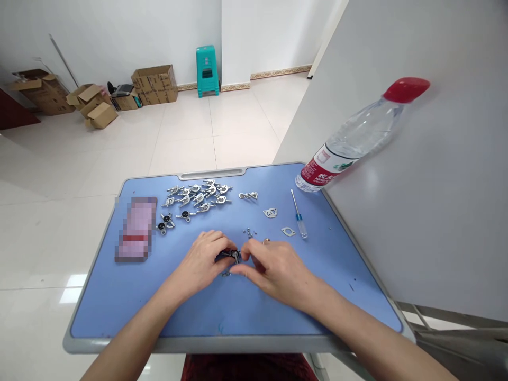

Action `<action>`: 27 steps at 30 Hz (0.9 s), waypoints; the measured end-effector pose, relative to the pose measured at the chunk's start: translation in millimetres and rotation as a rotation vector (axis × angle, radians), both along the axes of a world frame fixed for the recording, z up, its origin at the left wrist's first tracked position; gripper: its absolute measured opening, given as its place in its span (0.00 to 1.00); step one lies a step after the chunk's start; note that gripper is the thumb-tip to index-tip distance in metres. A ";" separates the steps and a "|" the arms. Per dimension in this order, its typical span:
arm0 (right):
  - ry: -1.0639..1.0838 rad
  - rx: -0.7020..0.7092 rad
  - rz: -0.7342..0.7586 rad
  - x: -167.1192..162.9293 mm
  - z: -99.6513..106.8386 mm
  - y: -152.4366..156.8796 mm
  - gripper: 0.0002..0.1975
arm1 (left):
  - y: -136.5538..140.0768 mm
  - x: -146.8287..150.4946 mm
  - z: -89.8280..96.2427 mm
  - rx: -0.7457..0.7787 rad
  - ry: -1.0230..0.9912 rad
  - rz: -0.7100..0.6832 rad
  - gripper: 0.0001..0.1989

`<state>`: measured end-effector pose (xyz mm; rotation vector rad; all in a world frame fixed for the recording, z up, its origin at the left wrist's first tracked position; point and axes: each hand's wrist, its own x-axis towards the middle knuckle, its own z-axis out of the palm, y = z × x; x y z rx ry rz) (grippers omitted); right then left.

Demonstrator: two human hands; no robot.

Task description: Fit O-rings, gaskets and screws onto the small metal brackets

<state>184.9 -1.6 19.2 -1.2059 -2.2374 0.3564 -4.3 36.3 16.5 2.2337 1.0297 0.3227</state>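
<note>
Near the middle of the blue table, a small metal fitting with a black round centre (235,254) sits between my two hands. My left hand (207,259) pinches it from the left with thumb and fingers. From the other side, my right hand (273,265) closes its curled index finger and thumb about the fitting's right part; their exact contact is partly hidden. Small metal bits (226,273) lie just below the fingertips. Several tiny screws (249,233) are scattered beyond my right hand. Flat metal plates (270,212) and a single oval plate (288,231) lie farther right.
Assembled metal fittings (198,198) cluster at the back left, beside a blurred phone-like object (137,230). Curved metal pieces (248,196) lie at the back. A screwdriver (299,217) and a water bottle (345,143) stand right. The table (238,317) has a raised grey rim.
</note>
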 end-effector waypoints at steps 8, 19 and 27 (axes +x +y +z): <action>-0.303 -0.105 -0.041 2.7 -4.8 3.5 0.05 | 0.9 -1.1 2.6 -0.003 -0.004 -0.019 0.05; -0.320 -0.069 -0.152 2.5 -7.7 6.3 0.02 | 0.2 -2.2 3.9 0.002 0.031 -0.022 0.05; -0.269 -0.214 -0.091 2.9 -5.0 4.0 0.08 | -0.6 -2.8 5.0 -0.009 0.029 0.013 0.04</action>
